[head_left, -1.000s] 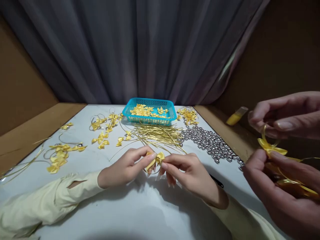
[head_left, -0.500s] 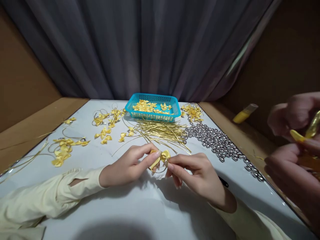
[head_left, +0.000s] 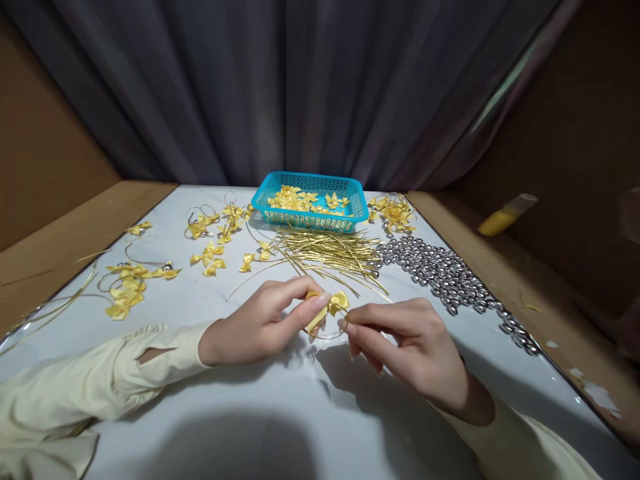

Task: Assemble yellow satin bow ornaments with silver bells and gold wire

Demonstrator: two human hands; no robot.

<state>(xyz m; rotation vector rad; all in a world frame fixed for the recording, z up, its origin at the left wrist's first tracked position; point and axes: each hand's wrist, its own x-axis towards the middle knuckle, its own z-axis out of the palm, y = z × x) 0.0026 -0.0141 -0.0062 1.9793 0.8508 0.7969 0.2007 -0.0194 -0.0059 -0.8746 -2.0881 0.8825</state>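
Between thumb and fingers, my left hand pinches a yellow ribbon bow above the white table. A thin gold cord runs from the bow in a loop. My right hand pinches that gold cord at the loop's right side, thumb against index finger. Part of the bow is hidden behind my left fingers. Just beyond my hands lies a heap of gold cords.
A blue basket of yellow bows stands at the back. Finished-looking bows with cord loops lie at left, more bows at back right. Silver beads spread along the right. A yellow-filled bottle stands beyond the table's right edge.
My right hand has shifted slightly right, drawing the cord a little away from the bow. Another person's hands at the right have mostly left the view. The view has tilted slightly.
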